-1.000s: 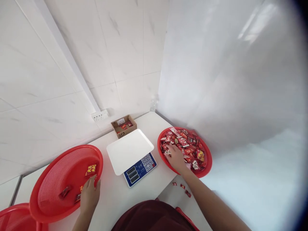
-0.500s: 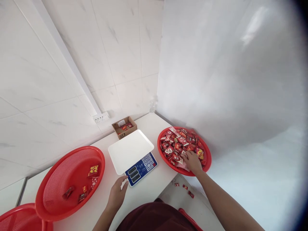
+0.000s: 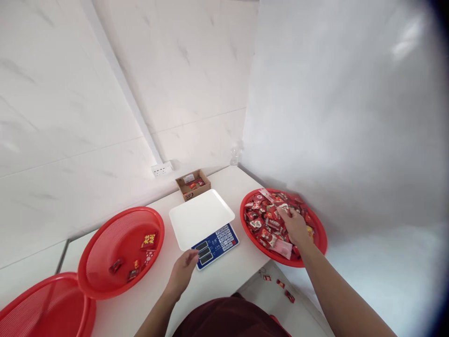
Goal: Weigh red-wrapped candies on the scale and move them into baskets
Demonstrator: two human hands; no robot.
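My right hand (image 3: 295, 225) is over the right red basket (image 3: 324, 248), its fingers closed on a small red wrapped candy (image 3: 283, 207) with a white label. Beneath it the basket is heaped with candies (image 3: 271, 224) in mostly red wrappers, among them a pink packet (image 3: 281, 248). My left hand (image 3: 183, 272) hovers at the lower left corner of the scale's blue keypad panel (image 3: 213, 248), thumb and fingers drawn together, with nothing visible in them. The scale's white tray (image 3: 201, 217) has nothing on it.
Left of the scale, a red basket (image 3: 101, 262) contains a few candies, and another red basket (image 3: 87, 323) overlaps it in front. A small cardboard box (image 3: 192, 185) with packets stands behind the scale. Several candies (image 3: 280, 283) lie on the lower surface beyond the table's edge.
My right hand has come up from the heap, now gripping a candy. My left thumb and fingers have closed together beside the scale. The whole view has shifted slightly.
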